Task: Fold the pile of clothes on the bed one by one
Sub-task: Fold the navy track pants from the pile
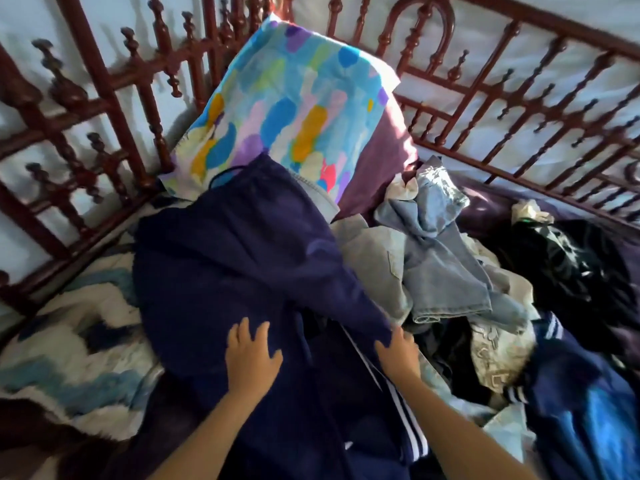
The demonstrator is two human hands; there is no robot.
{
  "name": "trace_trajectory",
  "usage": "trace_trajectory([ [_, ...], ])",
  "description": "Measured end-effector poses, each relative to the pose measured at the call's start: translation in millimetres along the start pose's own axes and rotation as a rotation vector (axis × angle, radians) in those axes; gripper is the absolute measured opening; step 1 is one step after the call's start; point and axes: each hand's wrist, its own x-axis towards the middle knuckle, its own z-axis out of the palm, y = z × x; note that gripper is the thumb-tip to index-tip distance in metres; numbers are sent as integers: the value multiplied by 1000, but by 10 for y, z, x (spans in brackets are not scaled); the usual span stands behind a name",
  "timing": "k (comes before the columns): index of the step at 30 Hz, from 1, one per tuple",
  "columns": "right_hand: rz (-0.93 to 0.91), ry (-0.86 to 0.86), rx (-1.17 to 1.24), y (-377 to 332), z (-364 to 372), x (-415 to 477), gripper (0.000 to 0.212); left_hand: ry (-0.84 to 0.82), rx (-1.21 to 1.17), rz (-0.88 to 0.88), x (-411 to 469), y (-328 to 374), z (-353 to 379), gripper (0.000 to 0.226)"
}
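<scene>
Pressing down on the navy garment [225, 265], the left hand [251, 355] is lying flat with its fingers straight and spread, gripping nothing. The right hand [398, 351] is resting at the garment's 4 o'clock corner, with its fingertips meeting the fabric edge. Whether they are pinching that edge or only touching it cannot be told.

The navy garment is lying spread across the middle of the bed. Its 12 o'clock end is overlapping the multicoloured pillow [287, 109], which is leaning against the red-brown bed rails [114, 81]. A purple pillow [377, 168] is sitting just beside the multicoloured one, at its 4 o'clock.

The pile of clothes [491, 334] is lying at 3 o'clock from the navy garment and touching it. Pale denim [443, 258] is sitting on top, and a black garment [561, 258] is lying at the pile's 2 o'clock side. A white-striped navy piece [405, 420] is running beneath the right forearm. A blue-and-white patterned blanket [86, 334] is covering the bed at 8 o'clock.
</scene>
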Motion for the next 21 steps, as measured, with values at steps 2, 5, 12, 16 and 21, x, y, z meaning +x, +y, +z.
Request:
trace_trajectory([
  [2,155,10,-31,552,184,-256,66,-146,46,29,-185,85,387,58],
  [5,294,-89,12,1096,317,-532,86,-315,140,93,-400,199,764,55],
  [12,154,-171,191,1363,317,-574,43,-521,124,25,-781,393,1061,44],
  [16,55,71,173,1411,40,-661,26,-509,-124,-57,-917,726,1036,32],
  [21,-144,398,446,1366,-552,-956,8,-517,-635,-131,-1150,1258,887,23],
])
